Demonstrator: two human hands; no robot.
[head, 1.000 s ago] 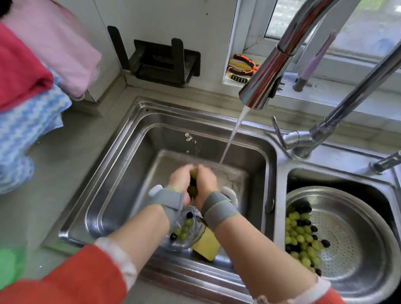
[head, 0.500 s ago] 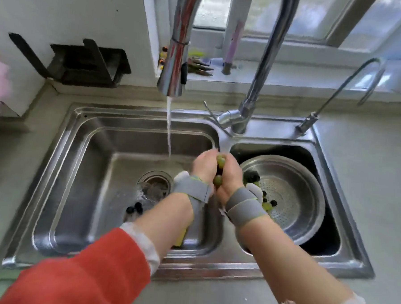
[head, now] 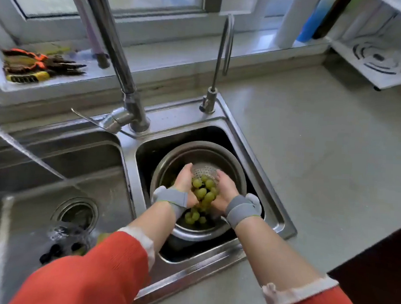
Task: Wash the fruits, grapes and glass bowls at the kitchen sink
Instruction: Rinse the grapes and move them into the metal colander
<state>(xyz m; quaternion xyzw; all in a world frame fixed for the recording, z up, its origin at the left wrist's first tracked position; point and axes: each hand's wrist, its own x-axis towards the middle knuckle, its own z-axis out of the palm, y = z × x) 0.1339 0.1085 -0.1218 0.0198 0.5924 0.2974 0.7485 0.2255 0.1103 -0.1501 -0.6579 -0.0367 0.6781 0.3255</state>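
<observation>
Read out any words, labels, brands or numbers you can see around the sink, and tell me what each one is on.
None can be read.
The blue bottle on the sill shows no legible label.
The pliers, faucet, colander and wrist straps show no print.

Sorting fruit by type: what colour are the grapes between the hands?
Light green grapes, seen in the head view, cupped between the left hand and right hand.
</observation>
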